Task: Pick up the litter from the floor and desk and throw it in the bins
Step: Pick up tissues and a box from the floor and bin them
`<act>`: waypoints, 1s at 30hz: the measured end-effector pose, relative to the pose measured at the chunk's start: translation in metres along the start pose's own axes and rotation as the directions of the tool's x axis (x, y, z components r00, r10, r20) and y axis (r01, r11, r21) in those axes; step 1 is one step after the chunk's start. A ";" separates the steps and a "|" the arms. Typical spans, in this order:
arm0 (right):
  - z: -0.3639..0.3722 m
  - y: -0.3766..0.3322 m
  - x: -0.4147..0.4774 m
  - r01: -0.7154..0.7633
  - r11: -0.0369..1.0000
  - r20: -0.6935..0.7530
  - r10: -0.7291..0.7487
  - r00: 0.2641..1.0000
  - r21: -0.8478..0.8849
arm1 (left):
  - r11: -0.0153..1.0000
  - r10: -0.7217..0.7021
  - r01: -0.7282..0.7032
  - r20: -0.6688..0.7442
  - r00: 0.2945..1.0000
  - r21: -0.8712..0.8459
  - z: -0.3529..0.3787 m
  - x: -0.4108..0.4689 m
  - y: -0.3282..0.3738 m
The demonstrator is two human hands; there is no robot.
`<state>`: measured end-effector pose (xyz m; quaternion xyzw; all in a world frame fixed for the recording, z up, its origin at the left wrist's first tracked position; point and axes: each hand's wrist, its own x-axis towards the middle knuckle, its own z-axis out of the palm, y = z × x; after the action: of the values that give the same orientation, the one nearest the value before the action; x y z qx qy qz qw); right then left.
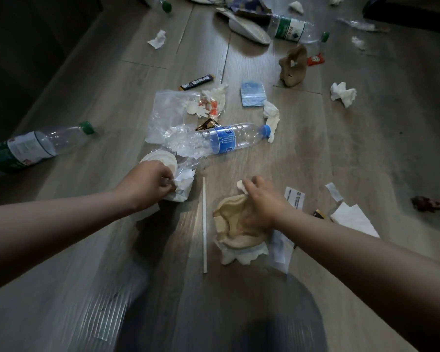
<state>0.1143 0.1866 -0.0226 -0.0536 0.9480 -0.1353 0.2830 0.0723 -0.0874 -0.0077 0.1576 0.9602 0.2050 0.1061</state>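
**Floor litter, collection under way.**

1. Left hand (150,184): fingers curled, pinching a crumpled white paper wad (183,190) that lies on the grey wood-plank floor (315,153), just beside a round white plastic lid (160,161).
2. Right hand (262,201): fingertips closed on a small white tissue scrap (241,186). The palm lies over a crushed beige paper dish (233,224); whether it also grips the dish cannot be told.
3. Thin white stick (204,224): lying on the floor between the two hands, untouched.
4. Clear plastic bottle with blue label and blue cap (224,142): on its side, beyond the hands, partly on a clear plastic bag (167,110).
5. Clear plastic bottle with green label and green cap (36,146): on its side near the floor's left edge.
6. Second green-labelled clear bottle (296,29): towards the floor's far edge.
7. Also loose on the floor:
   - black snack-bar wrapper (197,82)
   - pale blue square packet (252,94)
   - crumpled brown paper (292,67)
   - red sachet (315,59)
   - balled white tissue (343,94)
   - flat white napkin (353,219), right of the right hand

**Progress, as judged.** Early. Only what the hands are taking counts as picked up, and most of the litter is still on the floor. No bin and no desk are in view, so nothing can be counted as thrown away. Still to do: lift both handfuls, carry them to the bins, and gather the bottles, bag, wrappers and tissues.
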 end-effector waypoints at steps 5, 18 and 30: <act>0.006 0.009 -0.012 -0.020 0.970 -0.144 0.057 0.988 0.241 | 1.000 0.002 -0.002 0.005 1.000 -0.004 0.000 -0.001 0.001; 0.054 -0.029 -0.058 -0.058 0.997 -0.054 0.060 0.997 0.042 | 0.999 -0.007 0.007 -0.005 1.000 0.046 -0.010 0.000 0.011; 0.055 -0.014 -0.048 -0.033 0.967 -0.140 0.071 0.988 0.252 | 1.000 -0.005 0.004 0.040 0.999 0.019 -0.009 -0.010 0.021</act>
<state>0.1846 0.1694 -0.0378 0.0175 0.9430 -0.2494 0.2198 0.0843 -0.0757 0.0102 0.1605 0.9601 0.1927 0.1242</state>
